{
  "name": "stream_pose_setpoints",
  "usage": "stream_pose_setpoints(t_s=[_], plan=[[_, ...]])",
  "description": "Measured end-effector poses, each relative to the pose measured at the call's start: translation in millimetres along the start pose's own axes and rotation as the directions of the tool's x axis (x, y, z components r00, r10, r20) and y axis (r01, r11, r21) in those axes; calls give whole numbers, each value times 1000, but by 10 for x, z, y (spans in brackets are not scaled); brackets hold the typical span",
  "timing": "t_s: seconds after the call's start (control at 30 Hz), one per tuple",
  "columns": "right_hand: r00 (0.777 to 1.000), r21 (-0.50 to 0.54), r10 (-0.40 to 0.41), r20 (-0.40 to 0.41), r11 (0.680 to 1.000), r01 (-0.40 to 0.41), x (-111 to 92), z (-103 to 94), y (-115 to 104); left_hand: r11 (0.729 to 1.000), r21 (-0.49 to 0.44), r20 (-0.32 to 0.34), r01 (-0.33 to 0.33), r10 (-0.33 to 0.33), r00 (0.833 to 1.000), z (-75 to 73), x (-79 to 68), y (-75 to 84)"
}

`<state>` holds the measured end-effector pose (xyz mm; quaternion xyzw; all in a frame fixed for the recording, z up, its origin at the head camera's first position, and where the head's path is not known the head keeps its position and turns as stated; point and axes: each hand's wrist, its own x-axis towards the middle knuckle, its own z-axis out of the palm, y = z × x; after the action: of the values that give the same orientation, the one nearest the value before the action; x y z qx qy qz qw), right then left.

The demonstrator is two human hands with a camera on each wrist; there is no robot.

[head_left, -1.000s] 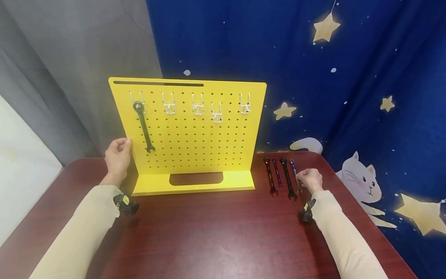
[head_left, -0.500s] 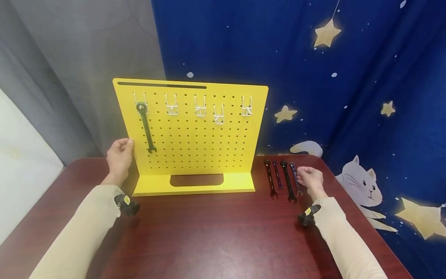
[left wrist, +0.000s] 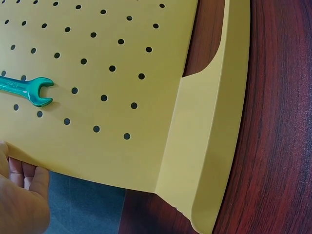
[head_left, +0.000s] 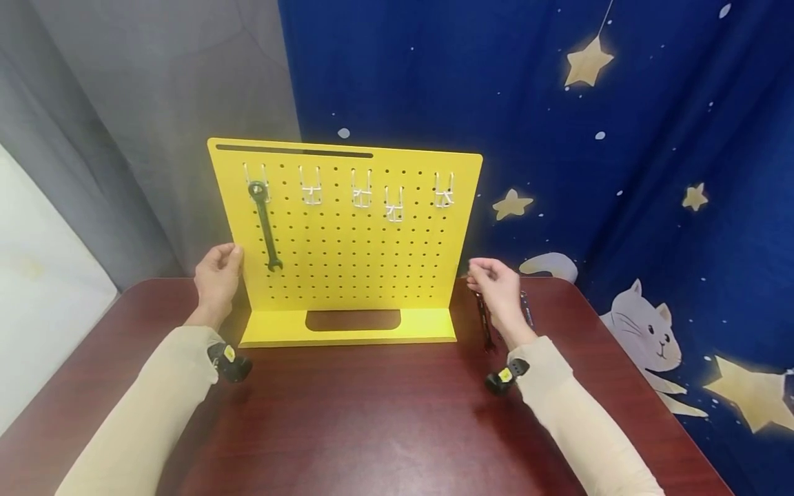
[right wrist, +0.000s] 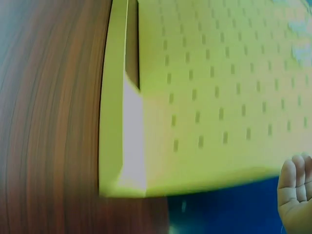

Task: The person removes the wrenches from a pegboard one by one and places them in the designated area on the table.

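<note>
At the left edge of the yellow pegboard [head_left: 347,275], my left hand [head_left: 217,275] pinches the panel between thumb and fingers. A dark green combination wrench [head_left: 267,227] hangs from the leftmost hook; its open end looks teal in the left wrist view. My right hand [head_left: 498,286] is raised beside the board's right edge, fingers loosely bent and no tool visible in them. Its fingertips are right by that edge in the right wrist view. Below it on the table lie a dark wrench [head_left: 484,324] and a blue wrench [head_left: 526,310]; the hand and forearm hide others between them.
White double hooks, such as the far right one [head_left: 444,191], stick out along the upper board. The board's base [head_left: 428,325] stands on a dark red table [head_left: 347,413]. Grey and blue star-print curtains [head_left: 403,83] hang close behind.
My right hand has left the blue wrench at the right of the row and moved left and up to the board's right edge. The left hand keeps its grip; the view shifted slightly.
</note>
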<state>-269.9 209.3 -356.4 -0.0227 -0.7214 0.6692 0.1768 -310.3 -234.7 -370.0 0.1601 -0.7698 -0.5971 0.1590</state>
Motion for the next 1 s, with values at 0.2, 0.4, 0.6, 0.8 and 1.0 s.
stream_pose_setpoints(t_s=[0.2,0.4,0.6,0.8,1.0], plan=[[993,104,-47,106,994,36,-113,544,-140,1000,5,2,-9,9,1000,-14,28,-19],[971,127,-78,224,991,51,-199,1028,-255,1000,-6,2,-12,12,1000,-10,44,-38],[947,135,-79,312,990,38,-253,1443,-368,1000,0,0,-14,14,1000,-19,43,-30],[931,126,-61,361,992,16,-292,1785,-418,1000,-14,-6,-8,8,1000,-10,57,-36],[913,114,-78,401,993,35,-319,2100,-427,1000,-11,-17,-4,4,1000,9,49,-34]])
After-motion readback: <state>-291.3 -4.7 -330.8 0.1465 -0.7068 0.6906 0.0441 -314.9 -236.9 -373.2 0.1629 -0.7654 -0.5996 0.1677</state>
